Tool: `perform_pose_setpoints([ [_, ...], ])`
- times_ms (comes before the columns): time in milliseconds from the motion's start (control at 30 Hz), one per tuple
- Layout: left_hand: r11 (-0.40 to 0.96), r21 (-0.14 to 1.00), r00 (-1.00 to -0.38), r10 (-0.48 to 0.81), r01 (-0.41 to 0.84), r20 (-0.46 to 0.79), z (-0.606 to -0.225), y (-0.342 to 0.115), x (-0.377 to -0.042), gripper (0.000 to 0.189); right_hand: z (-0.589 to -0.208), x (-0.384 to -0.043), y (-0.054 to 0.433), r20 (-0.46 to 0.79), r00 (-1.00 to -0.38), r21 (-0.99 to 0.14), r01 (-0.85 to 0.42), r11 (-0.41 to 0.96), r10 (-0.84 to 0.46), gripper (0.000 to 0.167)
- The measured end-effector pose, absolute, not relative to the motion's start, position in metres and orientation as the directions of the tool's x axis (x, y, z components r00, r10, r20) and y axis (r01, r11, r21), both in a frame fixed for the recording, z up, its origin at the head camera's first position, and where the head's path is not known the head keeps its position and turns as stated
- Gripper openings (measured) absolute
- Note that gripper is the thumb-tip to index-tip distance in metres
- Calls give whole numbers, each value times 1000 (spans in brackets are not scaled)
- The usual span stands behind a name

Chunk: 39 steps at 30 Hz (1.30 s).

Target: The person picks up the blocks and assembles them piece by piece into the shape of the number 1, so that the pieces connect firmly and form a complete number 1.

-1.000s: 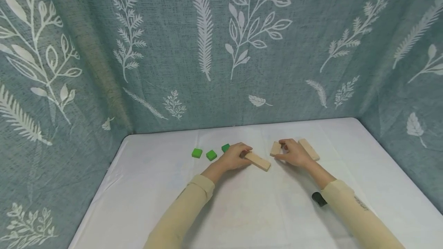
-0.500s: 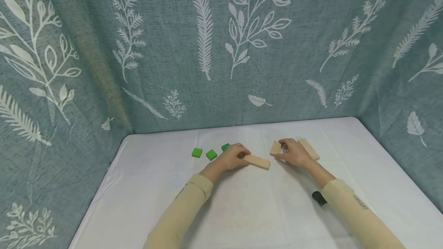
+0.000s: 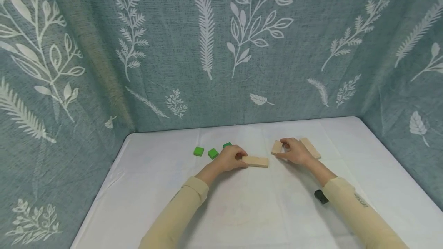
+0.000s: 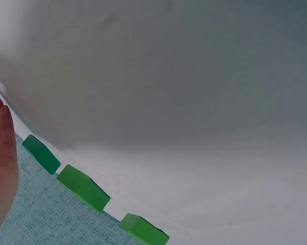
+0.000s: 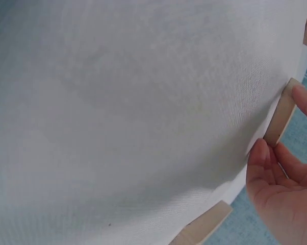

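Note:
My left hand (image 3: 231, 158) pinches the left end of a long pale wooden block (image 3: 257, 161), which lies crosswise in the head view. To its right, my right hand (image 3: 294, 151) grips a wooden block (image 3: 277, 147) between thumb and fingers, its far end turned slightly right. The right wrist view shows thumb and fingertips at the two ends of this block (image 5: 282, 115). A gap of white cloth separates the two held blocks. Only part of the left hand (image 4: 1, 158) shows at the edge of the left wrist view, with its block out of sight there.
Another long wooden block (image 3: 310, 148) lies just right of my right hand. Two bright green blocks (image 3: 199, 151) (image 3: 213, 153) and a darker green block (image 3: 227, 145) lie beyond my left hand. A small dark object (image 3: 321, 196) sits beside my right sleeve. A patterned curtain (image 3: 221, 49) stands behind the table.
My left hand has turned its wooden block from a slant to nearly level across the view, its right end swinging away from me. The right hand and its block have stayed in place.

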<state>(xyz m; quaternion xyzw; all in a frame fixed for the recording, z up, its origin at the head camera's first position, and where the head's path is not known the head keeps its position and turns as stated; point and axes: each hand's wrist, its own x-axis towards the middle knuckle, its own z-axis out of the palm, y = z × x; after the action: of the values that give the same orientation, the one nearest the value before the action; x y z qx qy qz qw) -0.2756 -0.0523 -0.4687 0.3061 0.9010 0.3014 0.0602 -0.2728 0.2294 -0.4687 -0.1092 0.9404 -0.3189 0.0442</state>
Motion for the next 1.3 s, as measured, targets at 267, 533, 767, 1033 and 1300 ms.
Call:
perform_pose_setpoints([
  [267, 631, 609, -825, 560, 481, 71, -466, -60, -264, 33, -468, -272, 230, -13, -969, -619, -187, 762, -249, 61],
  [533, 647, 640, -868, 493, 414, 62, -458, -66, -244, 33, -470, -274, 231, -16, -967, -628, -187, 756, -252, 61],
  [767, 657, 637, -880, 470, 404, 73, -454, -71, -224, 32, -469, -273, 231, -8, -965, -633, -199, 748, -263, 61],
  [1033, 636, 680, -894, 444, 364, 63, -455, -75, -203, 33, -468, -272, 231, 7, -966, -619, -207, 758, -258, 61],
  [1300, 623, 696, -892, 449, 356, 54, -455, -79, -179, 33, -469, -272, 232, 1, -966, -621, -204, 757, -259, 62],
])
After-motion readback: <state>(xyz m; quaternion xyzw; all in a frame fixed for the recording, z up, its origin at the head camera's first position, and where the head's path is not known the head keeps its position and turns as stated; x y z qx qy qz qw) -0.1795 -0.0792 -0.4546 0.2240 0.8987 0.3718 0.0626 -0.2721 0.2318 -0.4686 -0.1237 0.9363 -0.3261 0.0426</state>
